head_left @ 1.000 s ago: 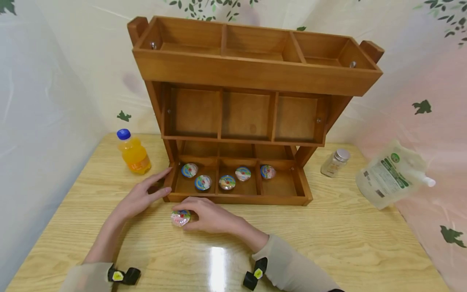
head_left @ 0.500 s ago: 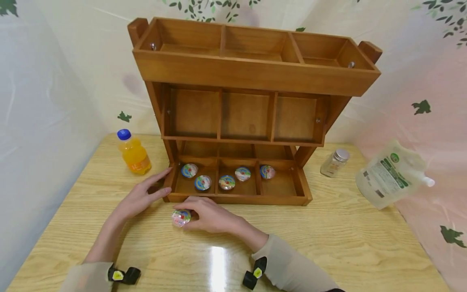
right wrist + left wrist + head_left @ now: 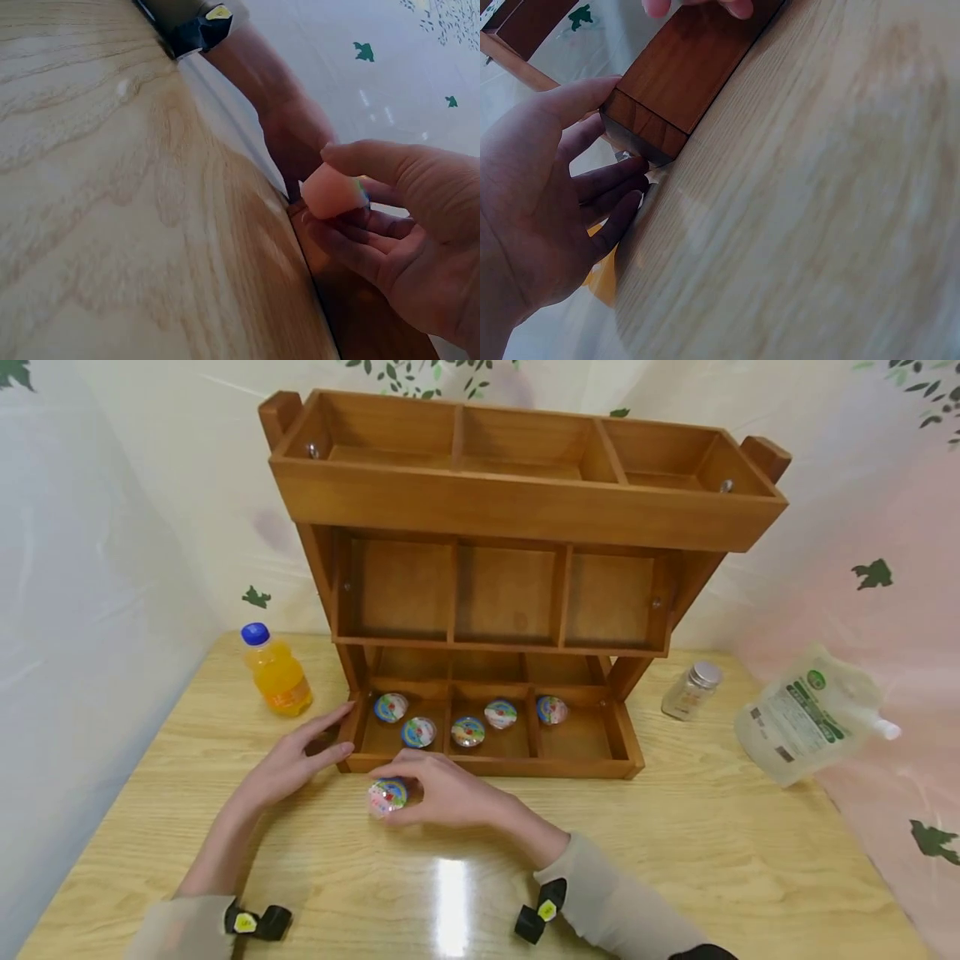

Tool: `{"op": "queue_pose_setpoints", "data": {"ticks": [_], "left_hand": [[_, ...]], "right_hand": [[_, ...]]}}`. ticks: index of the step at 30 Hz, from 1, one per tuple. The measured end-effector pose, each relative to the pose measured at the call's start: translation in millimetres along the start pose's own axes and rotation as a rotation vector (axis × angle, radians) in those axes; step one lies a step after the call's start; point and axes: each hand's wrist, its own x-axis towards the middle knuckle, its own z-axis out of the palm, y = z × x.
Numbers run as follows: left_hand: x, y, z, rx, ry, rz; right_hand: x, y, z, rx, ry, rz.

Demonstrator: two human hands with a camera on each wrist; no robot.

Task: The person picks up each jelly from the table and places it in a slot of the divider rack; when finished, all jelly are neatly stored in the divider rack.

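Note:
My right hand (image 3: 450,789) pinches a jelly cup (image 3: 387,797) between thumb and fingers, just in front of the lowest tier of a wooden rack (image 3: 495,767). In the right wrist view, the pink body of the jelly cup (image 3: 330,192) shows between the fingertips. My left hand (image 3: 288,766) rests with extended fingers against the rack's lower left corner; in the left wrist view its thumb touches the wooden corner (image 3: 645,124). Inside the bottom tier lie several jelly cups: two in the left compartment, two in the middle, and one jelly cup (image 3: 552,711) in the right.
An orange juice bottle (image 3: 279,677) with a blue cap stands left of the rack. To the right are a glass jar (image 3: 690,692) with a silvery lid and a pale spouted pouch (image 3: 813,718). The rack's upper tray (image 3: 525,510) overhangs the lower tiers.
My right hand has shifted slightly right and toward the rack, carrying the jelly cup with it. The left hand keeps its place at the corner.

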Motion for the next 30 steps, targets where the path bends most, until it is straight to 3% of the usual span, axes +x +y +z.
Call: {"op": "queue_pose_setpoints", "data": {"ticks": [7,14,21,30], "left_hand": [[-0.6,0.8,-1.1,0.008,-0.002,-0.002],[-2.8,0.1,-2.2,0.003,0.003,0.004],[-2.3,-1.8,-2.9,-0.006,0.0,0.004],[-1.0,2.1,-1.5,-0.014,-0.001,0.017]], "right_hand": [[-14.3,4.6,-19.0,0.193,0.039,0.032],[-27.6,10.0,-46.0,0.147,0.08,0.021],[-40.9,17.4,-70.5,0.173,0.09,0.035],[-75.7,37.4,-101.2,0.102,0.108,0.132]]}}
